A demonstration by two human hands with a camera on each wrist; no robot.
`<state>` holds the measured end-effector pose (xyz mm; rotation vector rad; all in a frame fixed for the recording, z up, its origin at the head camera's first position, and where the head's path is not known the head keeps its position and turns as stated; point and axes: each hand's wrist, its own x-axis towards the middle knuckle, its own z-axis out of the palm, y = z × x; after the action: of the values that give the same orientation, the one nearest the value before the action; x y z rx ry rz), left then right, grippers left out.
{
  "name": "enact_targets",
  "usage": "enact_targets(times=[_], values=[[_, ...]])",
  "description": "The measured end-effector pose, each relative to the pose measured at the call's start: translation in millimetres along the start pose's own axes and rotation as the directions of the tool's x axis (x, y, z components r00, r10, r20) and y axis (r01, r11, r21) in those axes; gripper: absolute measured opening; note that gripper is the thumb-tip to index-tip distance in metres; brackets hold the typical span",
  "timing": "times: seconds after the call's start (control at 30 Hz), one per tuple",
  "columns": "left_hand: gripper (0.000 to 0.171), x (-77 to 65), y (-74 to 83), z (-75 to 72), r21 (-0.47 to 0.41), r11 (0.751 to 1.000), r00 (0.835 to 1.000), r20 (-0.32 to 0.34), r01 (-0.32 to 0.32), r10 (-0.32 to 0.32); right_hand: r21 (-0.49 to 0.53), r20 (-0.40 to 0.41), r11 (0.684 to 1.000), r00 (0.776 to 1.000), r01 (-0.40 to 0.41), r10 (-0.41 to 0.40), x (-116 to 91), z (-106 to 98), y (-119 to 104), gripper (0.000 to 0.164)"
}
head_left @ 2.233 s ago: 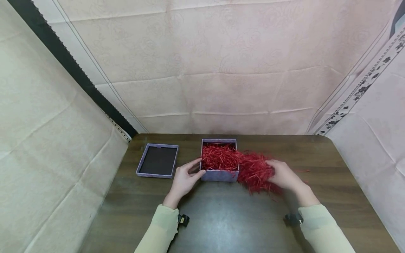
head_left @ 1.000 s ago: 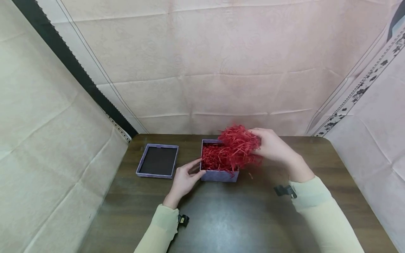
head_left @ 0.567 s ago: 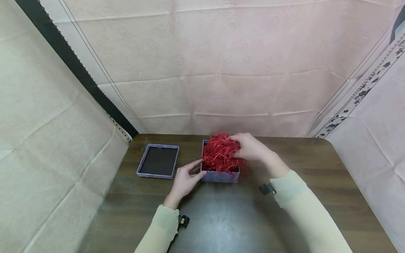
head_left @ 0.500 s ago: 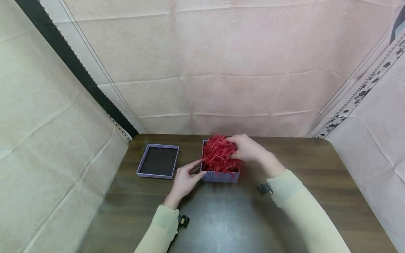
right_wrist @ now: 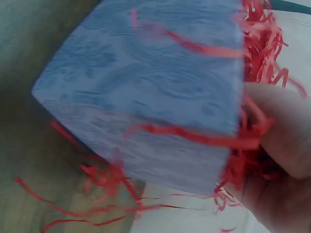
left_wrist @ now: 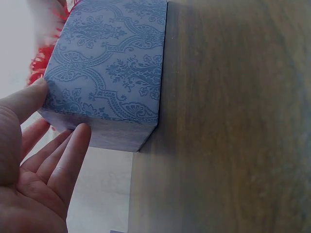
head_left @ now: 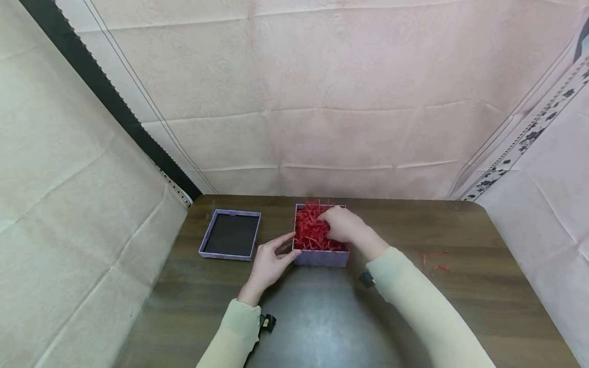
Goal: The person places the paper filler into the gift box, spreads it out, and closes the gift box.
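A purple box (head_left: 320,258) with an embossed floral pattern stands uncovered on the table, filled with red shredded paper (head_left: 307,230). At its front left corner is my left hand (head_left: 270,266). The thumb rests at the front rim, and the other fingers lie nearly straight against the left side (left_wrist: 114,133). My right hand (head_left: 342,225) reaches over the box's right side with its fingers down in the shreds. Red strands (right_wrist: 250,141) show between its thumb and fingers in the right wrist view; the fingertips are hidden in the paper.
The box lid (head_left: 230,234), dark inside and purple-edged, lies upturned to the left of the box. A few stray red shreds (head_left: 434,261) are scattered on the brown table (head_left: 303,317) at right. Pale cloth (head_left: 322,102) hangs behind and along both sides.
My right hand has brought a clump of red shredded paper from the table at right into the box, and the heap now sits lower. The left hand stays at the box corner.
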<state>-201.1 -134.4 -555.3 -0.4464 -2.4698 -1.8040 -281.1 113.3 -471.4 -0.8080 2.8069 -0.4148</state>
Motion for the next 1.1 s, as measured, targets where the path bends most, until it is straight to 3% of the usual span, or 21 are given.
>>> enact_targets(times=[0.37, 0.57, 0.7, 0.87, 1.1], values=[[0.050, 0.3, 1.2, 1.1, 0.002, 1.000, 1.000, 0.004, -0.012, 0.012, -0.206, -0.080, 0.972, 0.992, -0.110, 0.095, 14.9, 33.5, -7.0, 0.016], [0.050, -0.8, 1.3, 1.6, 0.012, 1.000, 1.000, -0.006, -0.012, 0.012, -0.260, -0.070, 0.962, 0.995, -0.082, 0.066, 12.6, 37.0, -9.6, 0.016], [0.050, -2.1, 1.2, 1.8, 0.001, 1.000, 1.000, 0.004, -0.004, 0.004, -0.228, -0.016, 0.973, 0.999, -0.046, 0.043, 7.0, 31.8, -5.8, 0.016], [0.050, -1.9, 0.7, 1.1, -0.007, 1.000, 1.000, 0.002, 0.002, -0.002, -0.174, 0.059, 0.985, 0.998, 0.019, -0.009, -4.0, 16.0, -6.3, 0.046], [0.050, -0.3, 1.9, -0.8, -0.002, 1.000, 1.000, 0.002, 0.001, -0.001, -0.039, 0.067, 0.999, 0.997, 0.032, -0.030, -28.4, -18.9, -13.1, 0.082]])
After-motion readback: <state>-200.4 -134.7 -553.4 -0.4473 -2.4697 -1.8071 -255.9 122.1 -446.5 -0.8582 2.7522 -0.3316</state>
